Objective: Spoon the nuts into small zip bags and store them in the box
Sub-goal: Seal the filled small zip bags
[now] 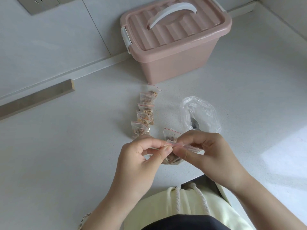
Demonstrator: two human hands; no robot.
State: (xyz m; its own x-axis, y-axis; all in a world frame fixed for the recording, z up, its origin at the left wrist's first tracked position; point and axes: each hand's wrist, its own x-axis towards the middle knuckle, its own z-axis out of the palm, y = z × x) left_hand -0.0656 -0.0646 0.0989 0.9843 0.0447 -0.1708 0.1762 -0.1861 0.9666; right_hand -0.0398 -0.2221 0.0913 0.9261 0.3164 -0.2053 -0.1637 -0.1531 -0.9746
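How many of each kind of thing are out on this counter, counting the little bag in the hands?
small zip bags: 7, one pinched by the left hand and right hand
big clear bag: 1
spoon: 1
pink box: 1
wooden strip: 1
Total: 11

Soft daylight, bright patch right, wide-angle bowing
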